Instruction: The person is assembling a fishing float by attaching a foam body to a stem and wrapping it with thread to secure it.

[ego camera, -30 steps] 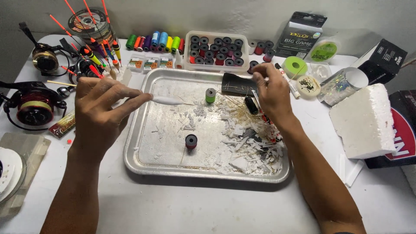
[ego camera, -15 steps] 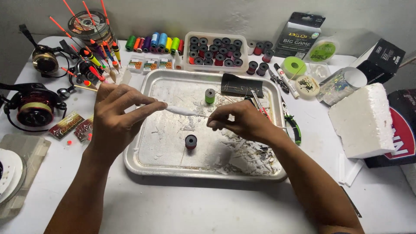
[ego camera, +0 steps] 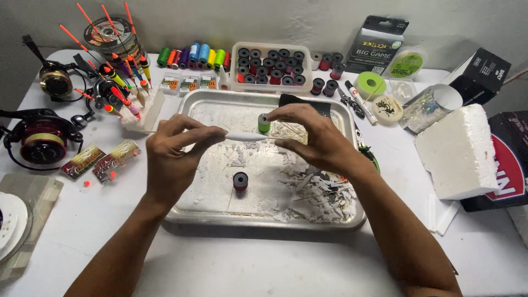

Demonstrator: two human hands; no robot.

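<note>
My left hand (ego camera: 176, 154) pinches one end of a slim white float body (ego camera: 242, 136) and holds it level above a metal tray (ego camera: 264, 220). My right hand (ego camera: 313, 140) closes its fingertips around the float's other end. A green thread spool (ego camera: 264, 123) stands in the tray just behind the float. A dark spool with a red core (ego camera: 240, 180) stands in the tray below the hands. White foam shavings (ego camera: 319, 190) litter the tray's right half.
Fishing reels (ego camera: 41, 140) lie at the left, with red-tipped floats (ego camera: 118, 82) behind them. Coloured thread spools (ego camera: 192, 56) and a box of dark spools (ego camera: 272, 66) line the back. A white foam block (ego camera: 459, 151) sits at the right beside a marker (ego camera: 362, 103) and tape rolls.
My right hand came from the tray's far right corner to the middle and took the free end of the white float. My left hand stayed holding the float.
</note>
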